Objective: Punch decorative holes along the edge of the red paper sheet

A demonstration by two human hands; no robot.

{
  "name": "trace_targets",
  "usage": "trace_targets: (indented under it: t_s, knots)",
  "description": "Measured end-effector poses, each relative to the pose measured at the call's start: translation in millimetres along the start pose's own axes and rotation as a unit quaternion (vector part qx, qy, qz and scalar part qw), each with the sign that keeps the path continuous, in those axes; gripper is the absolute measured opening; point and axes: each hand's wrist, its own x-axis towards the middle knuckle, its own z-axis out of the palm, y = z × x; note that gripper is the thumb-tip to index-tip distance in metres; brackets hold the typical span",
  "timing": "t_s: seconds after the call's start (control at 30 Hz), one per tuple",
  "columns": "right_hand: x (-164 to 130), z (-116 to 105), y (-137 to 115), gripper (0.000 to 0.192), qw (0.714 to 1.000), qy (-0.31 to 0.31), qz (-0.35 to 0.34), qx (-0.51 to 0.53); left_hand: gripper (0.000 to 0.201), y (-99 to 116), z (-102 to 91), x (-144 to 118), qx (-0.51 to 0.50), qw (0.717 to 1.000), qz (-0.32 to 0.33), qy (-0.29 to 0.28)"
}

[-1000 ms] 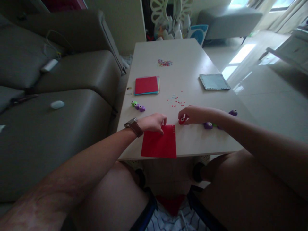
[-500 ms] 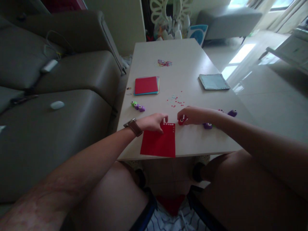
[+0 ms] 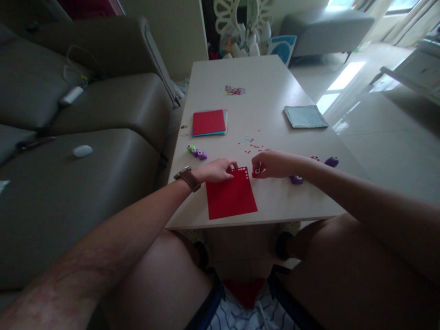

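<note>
Pale table (image 3: 268,87) fills centre frame. Red paper sheet (image 3: 231,197) lies flat at its near edge, lower centre, tilted slightly, small holes along its top edge. Left hand (image 3: 216,170), fingers pinching the sheet's upper left corner. Right hand (image 3: 271,164), fingers closed around a small red punch (image 3: 256,172) at the sheet's upper right corner.

On your counter (image 3: 275,87), a paper stack (image 3: 208,122) lies at 11 o'clock and a grey pad (image 3: 305,116) at 1 o'clock. Confetti (image 3: 235,90) sits at 12 o'clock. Small punches (image 3: 197,151) cluster at 10 o'clock, purple ones (image 3: 332,161) at 3. A sofa (image 3: 85,137) runs along 9 o'clock.
</note>
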Motion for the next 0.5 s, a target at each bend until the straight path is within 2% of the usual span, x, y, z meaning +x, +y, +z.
trace_targets:
  t_s: [0.5]
  knots:
    - [3.5, 3.4, -3.4, 0.013, 1.0, 0.023, -0.011, -0.006, 0.03, 0.9, -0.2, -0.4, -0.037, 0.999, 0.002, 0.01]
